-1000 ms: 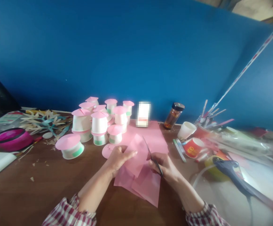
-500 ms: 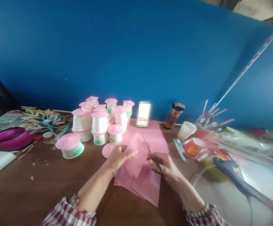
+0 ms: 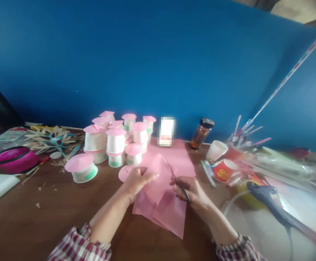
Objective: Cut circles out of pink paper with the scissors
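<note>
My left hand (image 3: pixel 137 181) pinches a sheet of pink paper (image 3: pixel 159 177) and lifts it off the wooden table (image 3: pixel 51 214). My right hand (image 3: pixel 190 192) is closed on a pair of scissors (image 3: pixel 178 181), whose blades point up into the right edge of that sheet. More pink sheets (image 3: pixel 168 212) lie flat beneath both hands. A pink paper disc (image 3: pixel 123 174) rests just left of my left hand.
Several white cups with pink paper caps (image 3: pixel 115 141) stand behind the hands. A brown bottle (image 3: pixel 201 133), white and red cups (image 3: pixel 221 161), a glue gun (image 3: pixel 272 203) and clutter fill the right. A magenta bowl (image 3: pixel 15 159) and paper scraps (image 3: pixel 51 139) lie left.
Hardly anything differs: the scissors and my right hand have shifted very slightly along the edge of the pink sheet, which my left hand keeps holding.
</note>
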Demonstrator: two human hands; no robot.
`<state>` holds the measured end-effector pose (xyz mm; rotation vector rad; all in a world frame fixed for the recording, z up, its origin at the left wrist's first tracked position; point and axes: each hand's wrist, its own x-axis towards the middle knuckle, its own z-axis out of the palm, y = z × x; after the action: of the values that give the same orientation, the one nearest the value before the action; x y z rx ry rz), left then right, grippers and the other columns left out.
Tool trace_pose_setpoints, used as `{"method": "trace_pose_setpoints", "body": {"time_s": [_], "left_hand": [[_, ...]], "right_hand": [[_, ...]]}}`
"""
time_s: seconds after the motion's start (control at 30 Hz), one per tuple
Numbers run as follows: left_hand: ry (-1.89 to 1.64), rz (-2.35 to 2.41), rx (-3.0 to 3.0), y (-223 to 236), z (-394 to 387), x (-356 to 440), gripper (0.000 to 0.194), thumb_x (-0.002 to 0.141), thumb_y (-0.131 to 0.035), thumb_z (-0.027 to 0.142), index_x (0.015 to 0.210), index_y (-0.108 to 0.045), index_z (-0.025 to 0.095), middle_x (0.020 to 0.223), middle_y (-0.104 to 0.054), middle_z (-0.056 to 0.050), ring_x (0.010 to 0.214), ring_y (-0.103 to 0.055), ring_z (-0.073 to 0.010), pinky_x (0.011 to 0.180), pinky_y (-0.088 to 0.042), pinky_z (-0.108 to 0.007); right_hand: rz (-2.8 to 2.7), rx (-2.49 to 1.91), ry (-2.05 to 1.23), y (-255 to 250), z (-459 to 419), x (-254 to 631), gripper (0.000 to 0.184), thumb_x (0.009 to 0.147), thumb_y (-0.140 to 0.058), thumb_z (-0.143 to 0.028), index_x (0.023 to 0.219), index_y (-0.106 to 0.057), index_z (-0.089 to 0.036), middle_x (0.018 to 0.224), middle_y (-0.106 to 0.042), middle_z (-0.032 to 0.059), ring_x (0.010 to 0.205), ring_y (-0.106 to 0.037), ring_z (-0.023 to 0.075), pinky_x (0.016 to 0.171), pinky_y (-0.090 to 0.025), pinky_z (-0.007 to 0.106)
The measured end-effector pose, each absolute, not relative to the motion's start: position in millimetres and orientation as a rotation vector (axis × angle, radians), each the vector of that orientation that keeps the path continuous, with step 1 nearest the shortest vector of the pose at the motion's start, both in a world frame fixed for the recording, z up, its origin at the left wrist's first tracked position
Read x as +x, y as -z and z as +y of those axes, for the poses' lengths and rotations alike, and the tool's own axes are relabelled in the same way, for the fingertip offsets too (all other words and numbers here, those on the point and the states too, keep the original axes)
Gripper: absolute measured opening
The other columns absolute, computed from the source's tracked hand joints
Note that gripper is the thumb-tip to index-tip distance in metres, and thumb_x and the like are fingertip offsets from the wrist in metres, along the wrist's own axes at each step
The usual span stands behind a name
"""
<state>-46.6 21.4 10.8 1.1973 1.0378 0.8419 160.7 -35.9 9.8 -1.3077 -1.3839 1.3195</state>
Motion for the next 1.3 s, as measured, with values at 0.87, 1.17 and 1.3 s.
{"method": "trace_pose_setpoints", "body": {"time_s": [0.87,1.17,1.3], "left_hand": [[-0.804,0.991,1.123,-7.3,21.8,-47.4,0.033,0.058,-0.075,0.041,0.072,-0.066,0.013,0.063,-0.064,-0.005,0.059,-0.059,-0.0196,0.050,-0.040,-0.027],[-0.813,0.990,1.121,-11.4,21.3,-47.1,0.031,0.057,-0.076,0.040,0.069,-0.065,0.013,0.059,-0.063,-0.004,0.057,-0.059,-0.0193,0.051,-0.041,-0.028],[-0.814,0.998,1.123,-11.7,21.4,-47.8,0.032,0.057,-0.076,0.040,0.070,-0.066,0.013,0.060,-0.064,-0.005,0.060,-0.060,-0.0205,0.053,-0.043,-0.029]], "right_hand": [[-1.390,-1.302,-1.338,-9.7,-34.8,162.1,0.036,0.073,-0.070,-0.045,0.086,-0.065,-0.012,0.062,-0.051,-0.0013,0.052,-0.043,0.0090,0.048,-0.034,0.023],[-1.409,-1.285,-1.345,-10.4,-35.4,163.4,0.035,0.075,-0.069,-0.044,0.087,-0.064,-0.011,0.059,-0.047,-0.0031,0.051,-0.039,0.0080,0.048,-0.029,0.023],[-1.423,-1.302,-1.345,-12.3,-35.3,163.2,0.035,0.075,-0.069,-0.044,0.088,-0.064,-0.011,0.058,-0.046,-0.0036,0.050,-0.038,0.0077,0.048,-0.029,0.023]]}}
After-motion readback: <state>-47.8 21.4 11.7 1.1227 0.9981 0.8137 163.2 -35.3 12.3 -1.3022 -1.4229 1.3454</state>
